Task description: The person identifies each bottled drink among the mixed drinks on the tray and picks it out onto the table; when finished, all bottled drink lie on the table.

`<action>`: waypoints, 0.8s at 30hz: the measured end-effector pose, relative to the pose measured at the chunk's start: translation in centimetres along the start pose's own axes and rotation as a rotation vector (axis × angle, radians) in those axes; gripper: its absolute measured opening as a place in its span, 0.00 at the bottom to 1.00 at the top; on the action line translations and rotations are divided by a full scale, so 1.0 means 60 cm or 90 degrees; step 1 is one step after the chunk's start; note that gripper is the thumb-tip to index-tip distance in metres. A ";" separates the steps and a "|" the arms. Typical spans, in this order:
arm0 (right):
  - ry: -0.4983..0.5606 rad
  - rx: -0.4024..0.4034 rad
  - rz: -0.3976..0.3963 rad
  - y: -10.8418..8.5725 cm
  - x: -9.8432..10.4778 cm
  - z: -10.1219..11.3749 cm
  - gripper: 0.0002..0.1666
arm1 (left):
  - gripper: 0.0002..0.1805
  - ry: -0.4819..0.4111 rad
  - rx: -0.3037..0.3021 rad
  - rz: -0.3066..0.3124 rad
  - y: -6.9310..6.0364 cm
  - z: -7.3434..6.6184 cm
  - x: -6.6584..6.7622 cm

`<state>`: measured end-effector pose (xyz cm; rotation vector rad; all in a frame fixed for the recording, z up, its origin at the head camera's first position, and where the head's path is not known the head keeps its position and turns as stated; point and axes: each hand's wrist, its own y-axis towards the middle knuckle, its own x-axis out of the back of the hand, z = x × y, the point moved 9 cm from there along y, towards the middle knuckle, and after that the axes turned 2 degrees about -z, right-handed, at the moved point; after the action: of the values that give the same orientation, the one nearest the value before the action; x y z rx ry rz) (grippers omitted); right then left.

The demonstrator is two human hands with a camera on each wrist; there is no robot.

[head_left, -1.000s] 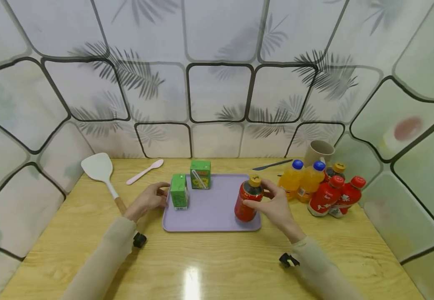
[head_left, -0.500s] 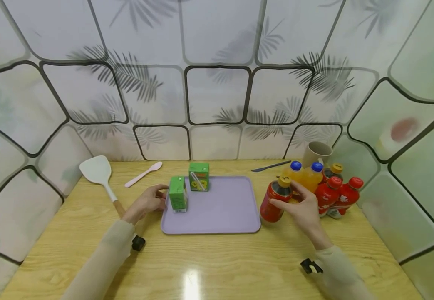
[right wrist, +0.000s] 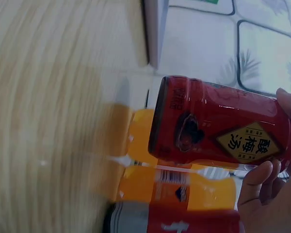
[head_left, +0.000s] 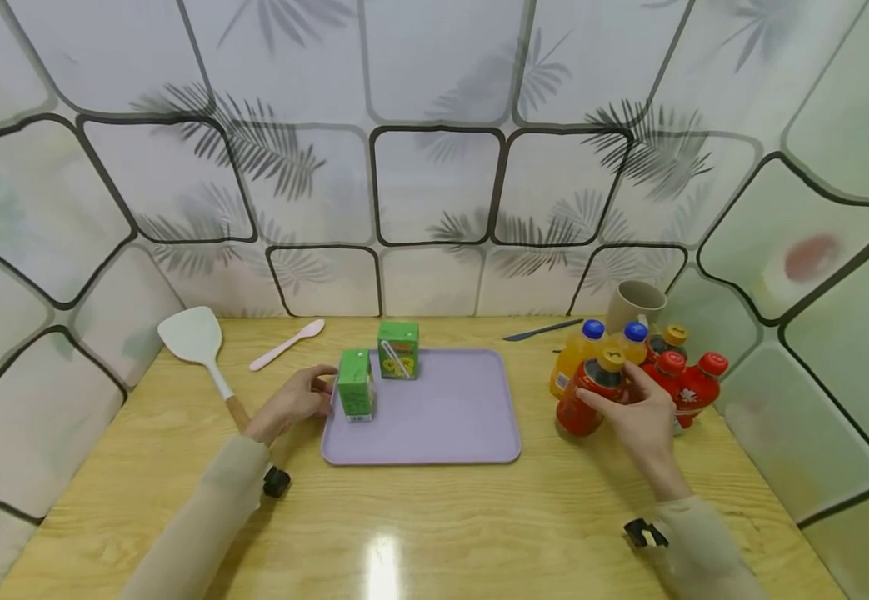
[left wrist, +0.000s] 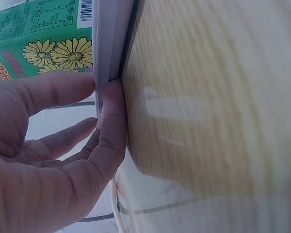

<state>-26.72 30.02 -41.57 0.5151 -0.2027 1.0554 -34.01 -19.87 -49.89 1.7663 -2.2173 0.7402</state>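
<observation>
A red drink bottle (head_left: 582,410) with a yellow cap is gripped near its upper part by my right hand (head_left: 642,417). In the right wrist view its base hangs above the wood, tilted, in front of orange drink bottles (right wrist: 177,187). My left hand (head_left: 297,404) pinches the left rim of the purple tray (head_left: 441,408), and the left wrist view has fingers on both sides of that rim (left wrist: 108,43). Two green drink cartons (head_left: 355,387) stand on the tray's left part, one with a straw on its side. The left one is close to my left fingers.
Blue-capped orange bottles (head_left: 573,354), red-capped bottles (head_left: 698,387) and another yellow-capped bottle (head_left: 666,340) cluster at the right. A beige mug (head_left: 635,307) stands behind them. A dark knife (head_left: 542,330), a pink spoon (head_left: 287,344) and a white spatula (head_left: 192,335) lie on the table.
My right hand has carried the red bottle off the tray's right end and rightward to the front of the orange bottles. My left hand has stayed at the tray's rim.
</observation>
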 end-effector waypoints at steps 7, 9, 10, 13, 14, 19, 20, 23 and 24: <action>-0.062 -0.028 -0.015 0.010 0.017 -0.020 0.43 | 0.38 -0.012 0.013 0.006 0.005 0.003 -0.001; -0.080 -0.033 -0.010 0.012 0.017 -0.024 0.44 | 0.39 -0.011 0.010 0.007 0.006 0.004 -0.001; -0.086 -0.034 -0.006 0.012 0.017 -0.026 0.44 | 0.39 -0.012 0.008 0.008 0.005 0.004 0.000; -0.099 -0.035 0.001 0.014 0.017 -0.030 0.44 | 0.39 -0.011 0.006 0.007 0.006 0.005 0.001; -0.104 -0.035 0.004 0.015 0.016 -0.031 0.44 | 0.39 -0.011 0.008 0.006 0.006 0.006 0.001; -0.115 -0.035 0.006 0.014 0.017 -0.035 0.45 | 0.38 -0.004 0.019 0.009 0.004 0.009 0.001; -0.115 -0.029 0.005 0.014 0.018 -0.034 0.45 | 0.38 -0.004 0.021 0.008 0.004 0.010 0.001; -0.116 -0.005 -0.004 0.012 0.019 -0.027 0.43 | 0.39 -0.002 0.020 0.009 0.003 0.008 -0.001; -0.116 0.003 -0.009 0.011 0.020 -0.025 0.42 | 0.39 -0.005 0.021 0.008 0.003 0.007 -0.001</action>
<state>-26.84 31.95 -42.21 0.6165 -0.3563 0.9959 -34.11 -20.00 -50.30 1.7751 -2.2356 0.7774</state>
